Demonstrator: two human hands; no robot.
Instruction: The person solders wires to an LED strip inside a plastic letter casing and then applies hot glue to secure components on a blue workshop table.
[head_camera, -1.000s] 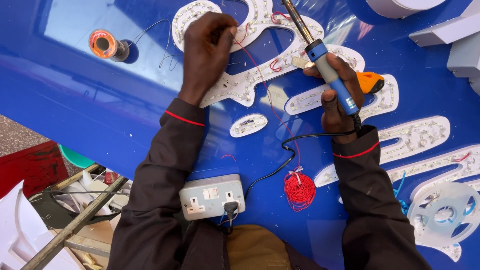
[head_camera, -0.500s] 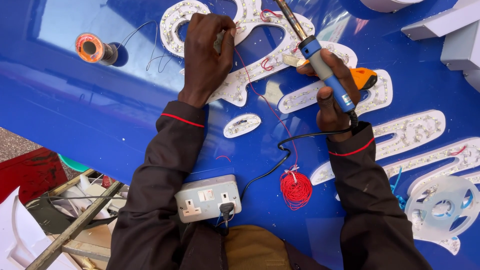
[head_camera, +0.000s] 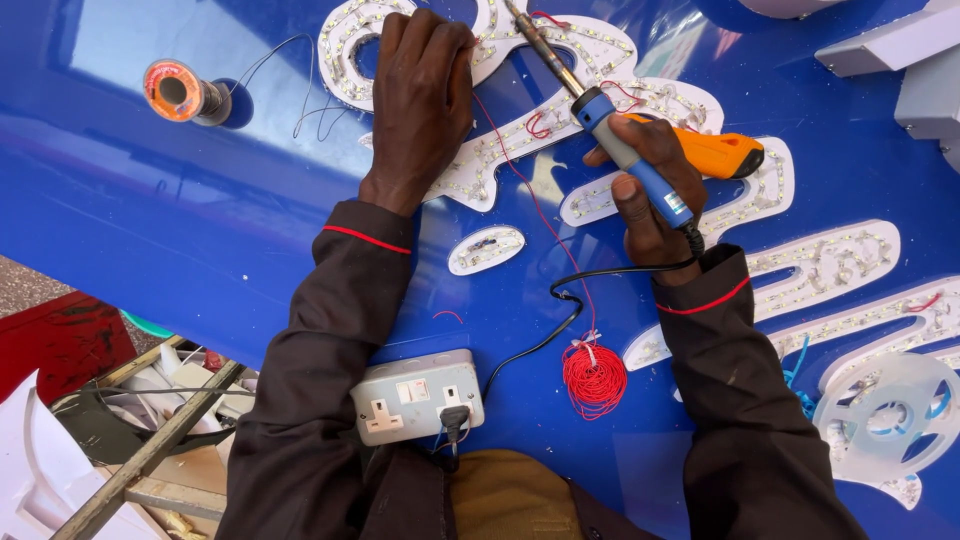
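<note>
Two bare hands work over a glossy blue sign panel (head_camera: 150, 240), seen from the single head view looking straight down.

Right hand (head_camera: 650, 195): fingers wrapped tight round the blue grip of a soldering iron (head_camera: 610, 135), held like a pen. The metal shaft slants up and left, and its tip lies at the top edge of the view, over the white letter cut-outs studded with small LEDs (head_camera: 600, 60). A black cord (head_camera: 560, 300) leaves the back of the handle, loops across the panel and runs to a grey wall socket box (head_camera: 415, 395) sitting at the near edge of the panel, plug inserted.

Left hand (head_camera: 420, 95): palm down, fingers curled and pressed onto the LED letter near the panel's upper middle. Whether it pinches anything under the fingertips cannot be told.

A thin red wire (head_camera: 530, 205) runs from beside the left hand down to a red wire coil (head_camera: 594, 378) lying just right of the socket box. An orange-handled tool (head_camera: 715, 152) lies on the letters, touching the right hand on its far side. A solder spool (head_camera: 180, 93) with an orange face sits towards the upper left corner, loose strand trailing right. A white reel (head_camera: 885, 420) rests at the right edge.
</note>
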